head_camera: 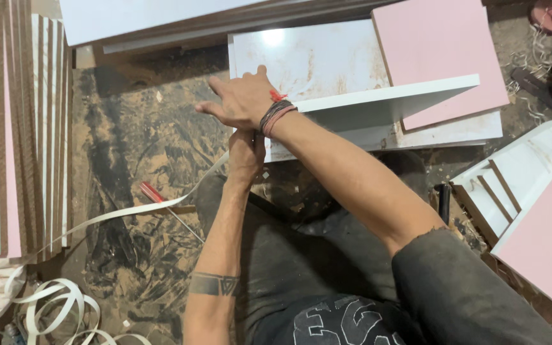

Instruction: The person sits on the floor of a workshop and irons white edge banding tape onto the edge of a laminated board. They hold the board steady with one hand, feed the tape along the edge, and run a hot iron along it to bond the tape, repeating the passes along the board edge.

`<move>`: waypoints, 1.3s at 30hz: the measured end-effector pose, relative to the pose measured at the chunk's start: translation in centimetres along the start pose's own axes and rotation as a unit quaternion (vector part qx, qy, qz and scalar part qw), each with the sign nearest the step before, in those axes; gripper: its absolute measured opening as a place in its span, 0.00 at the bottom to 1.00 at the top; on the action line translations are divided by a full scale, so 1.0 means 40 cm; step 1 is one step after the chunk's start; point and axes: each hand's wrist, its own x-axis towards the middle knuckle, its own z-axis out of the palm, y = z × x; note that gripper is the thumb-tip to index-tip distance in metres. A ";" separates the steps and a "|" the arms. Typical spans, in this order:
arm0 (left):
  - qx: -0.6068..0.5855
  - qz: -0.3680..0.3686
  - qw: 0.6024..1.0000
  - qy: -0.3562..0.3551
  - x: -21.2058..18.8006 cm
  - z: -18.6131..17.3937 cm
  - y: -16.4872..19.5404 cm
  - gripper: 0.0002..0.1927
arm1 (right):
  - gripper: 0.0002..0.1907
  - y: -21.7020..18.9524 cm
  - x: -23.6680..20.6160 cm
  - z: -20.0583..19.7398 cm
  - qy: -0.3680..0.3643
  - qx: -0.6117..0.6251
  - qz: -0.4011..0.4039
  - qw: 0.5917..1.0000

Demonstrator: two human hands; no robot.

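Here: white panel (384, 102), stood on edge on a white marbled board (314, 57) lying on the dusty floor (135, 147). Right hand (241, 101): fingers spread flat, pressed on the panel's near left end; red and dark cords at the wrist. Left hand (245, 155): just beneath it, closed at the same end where a white edge-banding strip (129, 211) leads away leftward; grip itself hidden. Red-handled screwdriver (164, 204): on the floor under the strip. Pink board (439, 54): behind the panel. Stacked boards (20, 128): floor's left edge.
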 end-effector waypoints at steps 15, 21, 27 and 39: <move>-0.003 -0.055 0.997 -0.045 0.040 -0.014 0.090 0.17 | 0.37 0.771 -0.482 -0.239 0.146 0.083 0.124 0.978; 0.070 0.032 0.986 -0.147 0.123 -0.124 0.172 0.20 | 0.36 0.801 -0.553 -0.182 0.394 0.628 0.091 0.665; 0.140 0.098 0.982 -0.075 0.289 -0.024 0.241 0.24 | 0.27 0.731 -0.587 -0.048 0.380 0.555 0.031 0.739; 0.245 -0.020 0.927 -0.282 0.312 0.532 0.392 0.43 | 0.25 0.758 -0.590 0.000 0.399 0.519 0.016 0.756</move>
